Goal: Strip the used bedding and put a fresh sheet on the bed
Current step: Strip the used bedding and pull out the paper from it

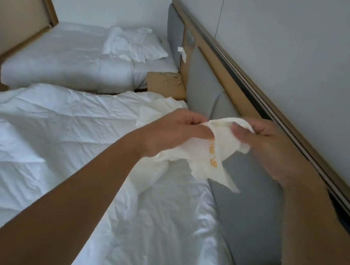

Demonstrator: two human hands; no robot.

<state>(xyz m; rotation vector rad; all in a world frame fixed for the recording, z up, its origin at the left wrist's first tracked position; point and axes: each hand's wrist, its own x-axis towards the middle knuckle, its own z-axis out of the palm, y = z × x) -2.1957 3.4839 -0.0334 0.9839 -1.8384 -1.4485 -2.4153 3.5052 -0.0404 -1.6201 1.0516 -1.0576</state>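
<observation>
My left grip [174,132] and right grip [266,149] each pinch the hem of the cream-white cloth with orange lettering [208,159], lifted over the head end of the rumpled white bed [56,138], probably to find its opening for stripping.

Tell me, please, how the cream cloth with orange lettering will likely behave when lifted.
Probably floppy: the cream cloth sags and folds between the left hand and right hand pinching it. Likely light, since fingertip pinches carry it. It may drag, as its lower part trails onto the white duvet.
</observation>
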